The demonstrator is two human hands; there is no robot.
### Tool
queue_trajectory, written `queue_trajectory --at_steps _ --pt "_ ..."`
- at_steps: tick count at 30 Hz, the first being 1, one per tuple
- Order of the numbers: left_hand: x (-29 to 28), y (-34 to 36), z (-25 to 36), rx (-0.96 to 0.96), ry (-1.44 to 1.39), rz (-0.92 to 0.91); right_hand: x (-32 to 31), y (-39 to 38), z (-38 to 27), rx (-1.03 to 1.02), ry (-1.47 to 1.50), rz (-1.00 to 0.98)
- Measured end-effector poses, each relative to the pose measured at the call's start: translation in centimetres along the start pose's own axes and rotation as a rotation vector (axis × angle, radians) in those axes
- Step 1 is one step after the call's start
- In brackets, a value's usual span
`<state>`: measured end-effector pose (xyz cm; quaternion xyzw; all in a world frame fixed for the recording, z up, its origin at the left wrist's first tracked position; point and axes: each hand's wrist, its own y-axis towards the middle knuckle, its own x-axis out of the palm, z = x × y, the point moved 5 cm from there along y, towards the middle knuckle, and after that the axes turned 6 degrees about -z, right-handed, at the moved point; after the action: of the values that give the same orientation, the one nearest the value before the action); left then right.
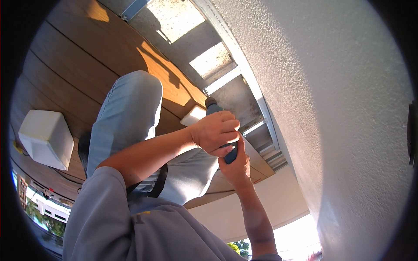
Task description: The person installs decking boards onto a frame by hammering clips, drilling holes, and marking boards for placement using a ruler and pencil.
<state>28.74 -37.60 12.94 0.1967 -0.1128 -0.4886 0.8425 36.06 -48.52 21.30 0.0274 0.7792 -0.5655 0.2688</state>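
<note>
A blue drill-like power tool [213, 107] with a dark round nose points toward the edge of the brown deck boards [87, 56]. My left hand [217, 132] is closed over the tool's body from above. Just below it, my right hand [236, 167] wraps round the lower end, its fingers partly hidden. The nose is close to a metal crosspiece [223, 81] beside the board edge. Whether the tip touches anything, I cannot tell.
A textured white wall [348, 108] rises close on the right. Between wall and boards lies an open strip of metal framing [261, 98] over concrete. A white block-shaped object [45, 138] stands at left; another white piece [193, 115] sits beside the tool. My bent knee [139, 87] is near.
</note>
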Motion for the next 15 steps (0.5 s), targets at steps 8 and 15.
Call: queue_trajectory --at_steps 8,15 --pt "0.03 0.16 -0.35 0.013 -0.008 -0.006 -0.39 0.07 -0.34 0.010 0.012 0.009" --pt "0.30 -0.02 -0.19 0.024 -0.008 -0.009 -0.38 0.05 0.12 0.011 0.008 0.004"
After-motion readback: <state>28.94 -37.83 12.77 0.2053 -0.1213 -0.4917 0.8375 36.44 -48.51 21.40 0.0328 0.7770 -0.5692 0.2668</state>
